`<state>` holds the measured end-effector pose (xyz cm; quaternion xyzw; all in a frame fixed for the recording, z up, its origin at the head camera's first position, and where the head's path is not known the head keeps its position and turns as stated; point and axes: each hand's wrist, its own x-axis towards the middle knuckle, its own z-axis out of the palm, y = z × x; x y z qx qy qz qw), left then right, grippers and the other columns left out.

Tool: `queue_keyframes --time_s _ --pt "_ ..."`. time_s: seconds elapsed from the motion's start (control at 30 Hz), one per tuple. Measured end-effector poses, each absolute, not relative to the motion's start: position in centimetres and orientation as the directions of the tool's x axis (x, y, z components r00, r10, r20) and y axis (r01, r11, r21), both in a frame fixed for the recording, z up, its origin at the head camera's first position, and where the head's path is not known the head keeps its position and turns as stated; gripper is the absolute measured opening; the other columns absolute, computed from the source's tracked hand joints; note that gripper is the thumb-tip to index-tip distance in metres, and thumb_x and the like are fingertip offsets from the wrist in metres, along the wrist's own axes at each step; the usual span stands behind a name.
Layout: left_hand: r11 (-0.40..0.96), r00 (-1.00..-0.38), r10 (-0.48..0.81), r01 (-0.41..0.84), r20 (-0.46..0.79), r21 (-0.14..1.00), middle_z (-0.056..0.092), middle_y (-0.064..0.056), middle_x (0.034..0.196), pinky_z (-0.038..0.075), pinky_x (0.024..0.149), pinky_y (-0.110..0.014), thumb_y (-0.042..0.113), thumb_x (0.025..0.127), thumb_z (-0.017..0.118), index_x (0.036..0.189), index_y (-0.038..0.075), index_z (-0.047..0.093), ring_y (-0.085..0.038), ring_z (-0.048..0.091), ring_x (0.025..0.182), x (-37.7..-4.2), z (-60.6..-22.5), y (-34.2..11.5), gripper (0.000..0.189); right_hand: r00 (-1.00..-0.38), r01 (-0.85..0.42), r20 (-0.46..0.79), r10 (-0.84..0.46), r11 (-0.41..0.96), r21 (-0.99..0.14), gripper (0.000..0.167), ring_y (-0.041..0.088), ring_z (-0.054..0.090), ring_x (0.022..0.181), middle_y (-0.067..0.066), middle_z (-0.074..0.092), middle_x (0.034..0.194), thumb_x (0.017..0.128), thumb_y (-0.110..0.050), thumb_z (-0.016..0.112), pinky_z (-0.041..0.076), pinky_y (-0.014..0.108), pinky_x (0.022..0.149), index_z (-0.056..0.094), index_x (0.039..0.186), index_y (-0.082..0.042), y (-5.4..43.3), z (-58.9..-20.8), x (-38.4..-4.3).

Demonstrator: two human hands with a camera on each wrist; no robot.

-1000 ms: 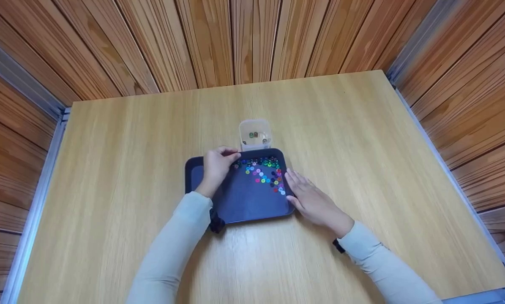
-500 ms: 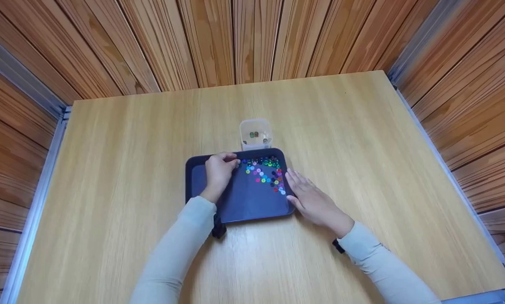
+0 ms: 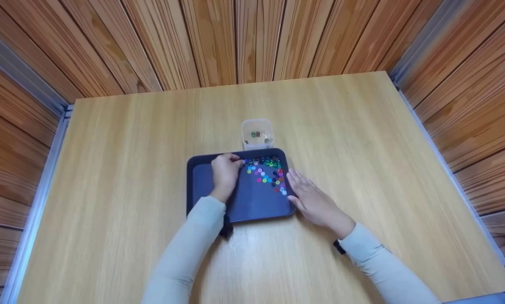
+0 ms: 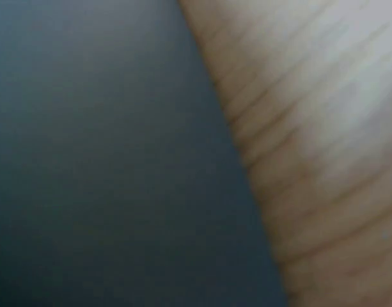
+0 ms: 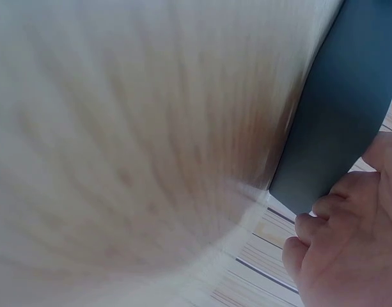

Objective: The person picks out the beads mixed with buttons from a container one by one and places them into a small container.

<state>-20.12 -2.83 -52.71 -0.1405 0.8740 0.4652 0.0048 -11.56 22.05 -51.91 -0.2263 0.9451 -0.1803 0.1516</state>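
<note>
In the head view a dark blue tray (image 3: 256,209) lies on the table with many small, round, button-like pieces (image 3: 265,180) in its far right part. Colours include pink, green, blue, red and white. My left hand (image 3: 225,173) reaches over the tray, fingers bent and thumb close to the index finger, at the left end of the row along the far wall. I cannot tell whether a piece is pinched there. My right hand (image 3: 313,200) rests with extended fingers against the tray's right side; the right wrist view shows its fingers (image 5: 339,208) at the outer wall.
A small clear plastic container (image 3: 257,126) with several little green and brown pieces stands just behind the tray's far edge. Wood-panelled walls (image 3: 252,42) and metal rails surround the wooden table (image 3: 129,169). The left wrist view has only a blurred tray wall (image 4: 119,153) beside wood.
My left hand has moved right along the tray's far wall, from near its rim to close beside the row of pieces. The right hand has stayed against the tray.
</note>
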Motion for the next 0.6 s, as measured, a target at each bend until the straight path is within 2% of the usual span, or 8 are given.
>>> queue_keyframes --time_s 0.23,0.37,0.47,0.6 --pt "0.541 -0.958 -0.266 -0.241 -0.108 0.806 0.077 -0.011 0.093 0.058 0.080 -0.036 0.006 0.086 0.075 0.090 0.003 0.078 -0.022 0.072 0.089 -20.3 -52.7 -2.6 0.006 -0.851 -0.376 -0.204 -0.485 0.831 -0.409 0.064 0.032 0.009 0.155 0.014 0.009 0.167 0.108 -0.034 0.036 0.015 0.052 0.125 0.009 0.158 -0.004 22.1 -51.8 -11.6" --pt "0.478 -0.956 -0.259 -0.253 -0.140 0.841 0.078 -0.011 0.091 0.057 0.072 -0.029 0.006 0.086 0.076 0.090 0.003 0.079 -0.020 0.072 0.083 -20.3 -52.9 -3.2 0.006 -0.854 -0.377 -0.197 -0.482 0.833 -0.405 0.064 0.032 0.010 0.155 0.013 0.010 0.167 0.108 -0.035 0.037 0.015 0.052 0.125 0.010 0.158 -0.004 22.1 -51.8 -11.5" --pt "0.373 -0.947 -0.260 -0.277 -0.186 0.886 0.078 -0.012 0.090 0.053 0.065 -0.022 0.006 0.084 0.077 0.091 0.003 0.079 -0.014 0.070 0.075 -20.3 -53.0 -3.7 0.008 -0.858 -0.371 -0.197 -0.475 0.837 -0.403 0.065 0.032 0.010 0.155 0.013 0.010 0.168 0.108 -0.035 0.037 0.016 0.051 0.125 0.010 0.158 -0.005 22.1 -51.8 -11.4" --pt "0.096 -0.915 -0.225 -0.362 -0.334 0.927 0.077 -0.013 0.098 0.057 0.072 -0.020 0.005 0.085 0.076 0.096 0.001 0.078 -0.011 0.071 0.078 -20.2 -52.4 -4.4 0.012 -0.854 -0.388 -0.185 -0.486 0.833 -0.396 0.064 0.032 0.012 0.155 0.014 0.012 0.167 0.108 -0.034 0.037 0.017 0.051 0.125 0.012 0.158 -0.003 22.1 -51.7 -11.4"
